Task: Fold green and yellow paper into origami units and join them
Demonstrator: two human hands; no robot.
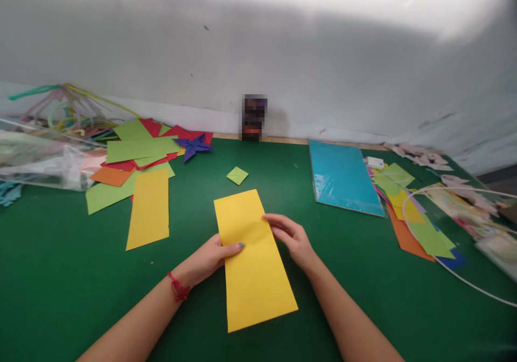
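A long sheet of yellow paper (258, 276) is held tilted above the green table, with a faint crease or bend across its upper half. My left hand (210, 257) grips its left edge, thumb on top and the other fingers underneath. At the right edge is my right hand (294, 241), fingers loosely stretched out, the tip of one touching or just over the paper's edge. Beyond the sheet lies a small folded light-green paper square (237, 175). A second yellow paper strip (149, 211) rests to the left.
Green, red and orange papers (141, 149) pile up at the left with a purple folded star (194, 147). Clear plastic bags (44, 157) lie farther left. A blue packet (345, 176) and more coloured papers (420, 227) are at right, near a white cord (407, 216). A pixelated object (253, 117) stands by the wall.
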